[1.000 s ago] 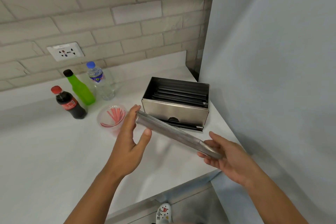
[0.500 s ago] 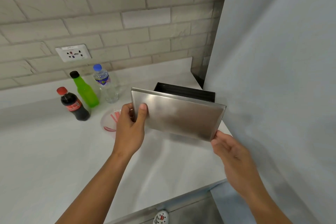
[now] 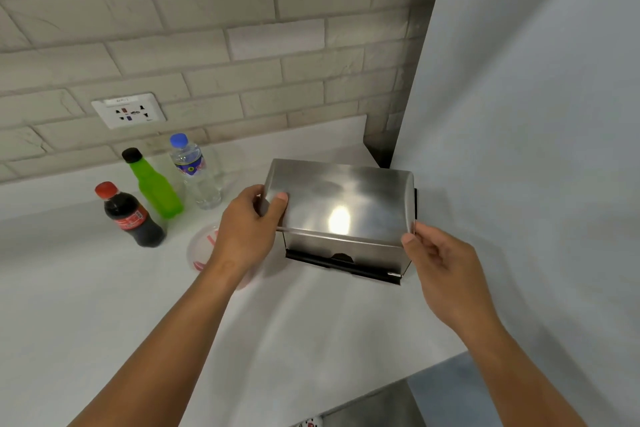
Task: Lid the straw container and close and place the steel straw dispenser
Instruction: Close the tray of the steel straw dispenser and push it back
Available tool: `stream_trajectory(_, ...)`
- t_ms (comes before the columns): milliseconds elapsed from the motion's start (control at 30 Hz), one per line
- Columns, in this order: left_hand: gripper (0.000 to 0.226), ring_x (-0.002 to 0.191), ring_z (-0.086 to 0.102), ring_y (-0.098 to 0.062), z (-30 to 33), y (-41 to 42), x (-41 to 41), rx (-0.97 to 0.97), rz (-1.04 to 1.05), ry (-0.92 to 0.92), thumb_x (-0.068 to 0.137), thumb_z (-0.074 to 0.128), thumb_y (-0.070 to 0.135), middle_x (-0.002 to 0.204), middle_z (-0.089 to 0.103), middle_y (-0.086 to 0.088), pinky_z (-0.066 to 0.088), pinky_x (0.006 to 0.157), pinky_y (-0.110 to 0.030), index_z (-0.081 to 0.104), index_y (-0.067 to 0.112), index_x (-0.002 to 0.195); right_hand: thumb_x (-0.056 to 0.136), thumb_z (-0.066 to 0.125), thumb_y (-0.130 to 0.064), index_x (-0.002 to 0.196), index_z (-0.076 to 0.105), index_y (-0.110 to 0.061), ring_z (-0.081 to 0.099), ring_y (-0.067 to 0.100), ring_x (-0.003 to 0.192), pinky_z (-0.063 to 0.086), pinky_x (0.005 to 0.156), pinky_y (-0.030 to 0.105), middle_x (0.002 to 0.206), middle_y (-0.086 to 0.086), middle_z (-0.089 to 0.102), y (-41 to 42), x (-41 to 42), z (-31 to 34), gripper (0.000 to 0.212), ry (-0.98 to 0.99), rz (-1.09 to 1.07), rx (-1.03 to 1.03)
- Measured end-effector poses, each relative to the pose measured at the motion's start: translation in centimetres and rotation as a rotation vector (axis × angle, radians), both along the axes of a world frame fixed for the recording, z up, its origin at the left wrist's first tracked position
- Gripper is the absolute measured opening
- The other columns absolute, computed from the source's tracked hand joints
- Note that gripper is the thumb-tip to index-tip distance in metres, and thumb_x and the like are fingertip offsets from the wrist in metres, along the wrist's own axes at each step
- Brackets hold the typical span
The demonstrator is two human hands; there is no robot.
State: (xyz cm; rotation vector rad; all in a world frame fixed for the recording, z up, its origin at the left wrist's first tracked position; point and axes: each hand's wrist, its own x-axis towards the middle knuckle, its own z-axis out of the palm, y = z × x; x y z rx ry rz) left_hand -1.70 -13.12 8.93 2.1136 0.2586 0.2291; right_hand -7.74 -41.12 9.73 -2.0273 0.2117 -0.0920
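Observation:
The steel straw dispenser (image 3: 346,255) stands on the white counter near the right wall, its black slot facing me. Its steel lid (image 3: 341,199) lies flat over the top of the box. My left hand (image 3: 247,229) grips the lid's left edge, thumb on top. My right hand (image 3: 440,263) pinches the lid's front right corner with its fingertips. A clear round straw container (image 3: 202,248) with red straws sits on the counter just left of the dispenser, mostly hidden behind my left hand and wrist.
Three bottles stand at the back left: a cola bottle (image 3: 130,215), a green bottle (image 3: 154,189) and a water bottle (image 3: 195,172). A wall socket (image 3: 128,111) sits in the brick wall. A grey panel (image 3: 519,114) rises immediately right of the dispenser. The counter edge (image 3: 363,395) runs below.
The lid, first held tilted in front of the open dispenser, was raised and then laid down flat over the box. Both hands moved with it and keep hold of it.

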Motion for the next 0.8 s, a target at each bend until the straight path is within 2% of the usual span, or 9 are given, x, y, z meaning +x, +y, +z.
stream_trajectory(67, 0.032, 0.057, 0.049, -0.013, 0.1, -0.1, 1.0, 0.005, 0.013, -0.007, 0.096, 0.062, 0.046, 0.065, 0.059, -0.002, 0.039, 0.058, -0.029, 0.066, 0.018, 0.081, 0.099, 0.061, -0.037, 0.136, 0.063, -0.021, 0.057, -0.012, 0.098, 0.038, 0.077, -0.002, 0.118, -0.015, 0.063, 0.1, 1.3, 0.2, 0.04, 0.014, 0.002, -0.034)
stream_trajectory(133, 0.035, 0.058, 0.053, -0.014, -0.1, -0.1, 2.2, -0.015, 0.014, -0.004, 0.095, 0.063, 0.047, 0.069, 0.066, -0.009, 0.043, 0.06, -0.031, 0.069, 0.015, 0.081, 0.099, 0.06, -0.039, 0.132, 0.065, -0.019, 0.057, -0.009, 0.108, 0.036, 0.085, -0.001, 0.127, -0.011, 0.059, 0.2, 2.5, 0.2, 0.039, 0.004, 0.01, -0.108)
stream_trajectory(200, 0.039, 0.064, 0.061, -0.024, -0.4, -0.1, 3.3, -0.044, 0.015, 0.007, 0.093, 0.064, 0.048, 0.078, 0.072, -0.017, 0.05, 0.064, -0.038, 0.071, 0.011, 0.084, 0.099, 0.058, -0.041, 0.131, 0.068, -0.015, 0.051, 0.007, 0.131, 0.035, 0.106, 0.015, 0.141, -0.005, 0.055, 0.2, 3.7, -0.2, 0.042, 0.002, 0.013, -0.184)
stream_trajectory(267, 0.041, 0.074, 0.068, -0.032, -0.8, -0.2, 4.2, -0.055, 0.017, 0.018, 0.092, 0.065, 0.049, 0.083, 0.074, -0.017, 0.055, 0.071, -0.045, 0.073, 0.009, 0.089, 0.098, 0.055, -0.046, 0.127, 0.07, -0.015, 0.04, 0.014, 0.142, 0.032, 0.114, 0.027, 0.149, -0.003, 0.049, 0.2, 4.6, -1.0, 0.044, 0.024, 0.031, -0.231)
stream_trajectory(333, 0.037, 0.076, 0.07, -0.027, -1.2, -0.2, 5.0, -0.061, 0.011, 0.045, 0.094, 0.065, 0.046, 0.083, 0.075, -0.011, 0.055, 0.071, -0.042, 0.074, 0.011, 0.093, 0.095, 0.047, -0.059, 0.126, 0.07, -0.019, 0.033, 0.017, 0.146, 0.034, 0.117, 0.036, 0.152, -0.004, 0.046, 0.1, 5.3, -1.9, 0.056, 0.043, 0.064, -0.288)
stream_trajectory(400, 0.033, 0.077, 0.071, -0.021, -1.6, -0.2, 5.6, -0.073, 0.007, 0.077, 0.095, 0.065, 0.044, 0.083, 0.075, -0.005, 0.054, 0.069, -0.033, 0.074, 0.012, 0.095, 0.091, 0.04, -0.071, 0.132, 0.067, -0.023, 0.026, 0.021, 0.15, 0.034, 0.119, 0.046, 0.157, -0.005, 0.043, 0.2, 5.7, -2.5, 0.068, 0.046, 0.064, -0.316)
stream_trajectory(500, 0.029, 0.067, 0.065, -0.012, -2.2, -0.2, 6.3, -0.069, -0.001, 0.102, 0.096, 0.065, 0.042, 0.071, 0.068, 0.004, 0.045, 0.061, -0.024, 0.071, 0.014, 0.089, 0.098, 0.049, -0.055, 0.14, 0.062, -0.022, 0.011, 0.02, 0.157, 0.023, 0.123, 0.041, 0.166, -0.003, 0.03, 0.7, 6.1, -2.5, 0.055, 0.073, 0.057, -0.297)
stream_trajectory(567, 0.027, 0.062, 0.06, -0.007, -2.5, -0.2, 6.6, -0.063, -0.006, 0.113, 0.097, 0.065, 0.04, 0.065, 0.06, 0.009, 0.042, 0.059, -0.021, 0.067, 0.015, 0.086, 0.1, 0.055, -0.044, 0.14, 0.062, -0.021, 0.007, 0.02, 0.158, 0.021, 0.121, 0.04, 0.168, -0.001, 0.026, 0.9, 6.2, -2.6, 0.047, 0.08, 0.05, -0.3)
stream_trajectory(800, 0.03, 0.063, 0.062, -0.011, -3.7, -0.2, 7.4, -0.07, -0.016, 0.112, 0.095, 0.065, 0.045, 0.069, 0.065, 0.007, 0.045, 0.06, -0.024, 0.07, 0.016, 0.093, 0.101, 0.058, -0.037, 0.138, 0.064, -0.021, 0.003, 0.022, 0.158, 0.019, 0.12, 0.038, 0.169, 0.0, 0.024, 1.0, 6.8, -3.0, 0.04, 0.063, 0.04, -0.309)
